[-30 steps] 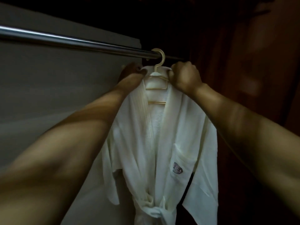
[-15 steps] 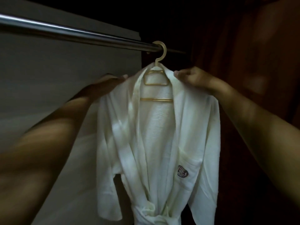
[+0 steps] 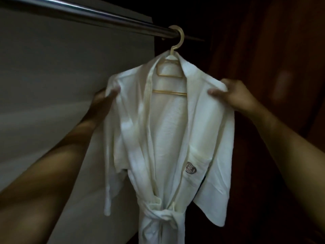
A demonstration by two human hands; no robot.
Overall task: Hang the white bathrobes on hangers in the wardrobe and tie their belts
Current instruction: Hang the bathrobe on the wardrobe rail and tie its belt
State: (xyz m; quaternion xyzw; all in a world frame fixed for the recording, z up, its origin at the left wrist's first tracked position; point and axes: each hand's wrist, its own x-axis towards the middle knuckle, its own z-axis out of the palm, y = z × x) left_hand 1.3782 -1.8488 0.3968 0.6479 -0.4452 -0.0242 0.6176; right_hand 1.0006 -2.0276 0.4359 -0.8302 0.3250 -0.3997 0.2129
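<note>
Dim wardrobe (image 3: 52,76), steel rail (image 3: 88,14) overhead. Both arms reach forward and up; left hand (image 3: 103,101) and right hand (image 3: 233,97) each pinch a bathrobe (image 3: 167,138) shoulder.

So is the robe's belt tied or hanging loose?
Tied: the belt is knotted at the waist of the bathrobe, closing its front.

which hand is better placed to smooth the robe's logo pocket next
Right, probably. The right hand grips the shoulder of the white bathrobe directly above the logo-stitched chest pocket; the left hand holds the opposite shoulder, across the lapels.
</note>
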